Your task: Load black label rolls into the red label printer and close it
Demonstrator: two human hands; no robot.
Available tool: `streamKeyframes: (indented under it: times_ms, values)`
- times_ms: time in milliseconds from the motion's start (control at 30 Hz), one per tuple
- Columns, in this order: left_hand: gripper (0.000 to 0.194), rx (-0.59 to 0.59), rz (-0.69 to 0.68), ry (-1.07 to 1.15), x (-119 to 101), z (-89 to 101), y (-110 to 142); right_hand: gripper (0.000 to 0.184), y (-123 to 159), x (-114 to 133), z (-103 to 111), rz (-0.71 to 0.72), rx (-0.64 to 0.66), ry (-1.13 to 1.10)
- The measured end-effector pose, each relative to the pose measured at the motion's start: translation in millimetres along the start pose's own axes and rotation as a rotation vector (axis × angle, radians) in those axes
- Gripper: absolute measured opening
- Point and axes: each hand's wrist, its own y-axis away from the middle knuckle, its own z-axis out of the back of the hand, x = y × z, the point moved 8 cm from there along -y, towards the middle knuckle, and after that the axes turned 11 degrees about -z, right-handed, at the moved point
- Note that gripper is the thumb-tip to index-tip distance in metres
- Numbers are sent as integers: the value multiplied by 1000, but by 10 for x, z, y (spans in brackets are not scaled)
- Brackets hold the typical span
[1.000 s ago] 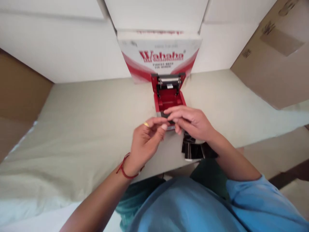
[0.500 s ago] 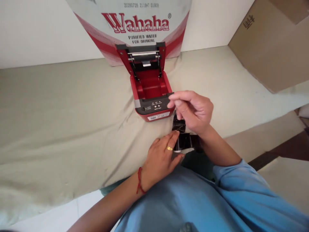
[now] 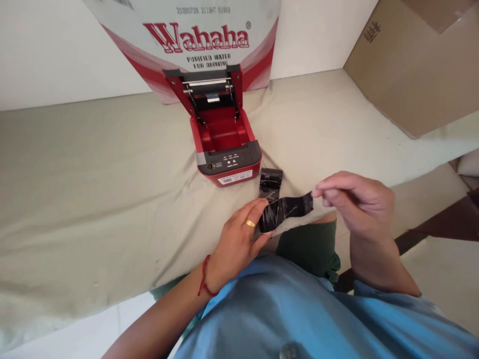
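Observation:
A glossy, creased black strip (image 3: 294, 207) lies at the table's front edge, bent, with one part running toward the printer. My left hand (image 3: 243, 232), wearing a gold ring and a red wrist string, holds its left end between fingers and thumb. The thumb and forefinger of my right hand (image 3: 359, 207) are pinched at the strip's free right end, which is slightly raised. Just beyond the left hand stands a small red and black printer (image 3: 239, 162), its lid (image 3: 209, 89) tilted up and its red inner bay showing.
Behind the printer stands a white and red Wahaha water carton (image 3: 209, 42). A brown cardboard box (image 3: 415, 70) is at the back right. Pale cloth (image 3: 93, 189) with folds covers the table, whose front edge lies close to my body.
My right hand has moved right and toward me, from beside the printer to the strip's free end. More of the black strip shows. My left hand stays at the strip; the view has shifted slightly.

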Motion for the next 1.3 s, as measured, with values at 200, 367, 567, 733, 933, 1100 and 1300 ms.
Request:
streamKeyframes:
  times_ms: [200,367,567,733,933,1100,1300]
  values:
    - [57,4,-251,-176,-325,413,-219,18,-200,127,-507,-1,494,142]
    - [53,12,-410,-278,-396,679,-389,41,-458,33,-718,-328,734,44]
    - [84,-20,-441,-166,-257,905,-471,25,-595,127,-954,-363,905,-2]
    - [92,-314,-138,10,402,1189,-381,32,-829,3,-868,-453,702,-122]
    - [74,-610,237,322,1289,1054,-236,35,-1271,-22,-852,-369,662,39]
    - [47,-687,330,320,1349,969,-229,29,-1638,-41,-1022,-218,565,439]
    - [31,-614,134,10,974,1096,-173,41,-1694,-36,-1379,-169,453,1035]
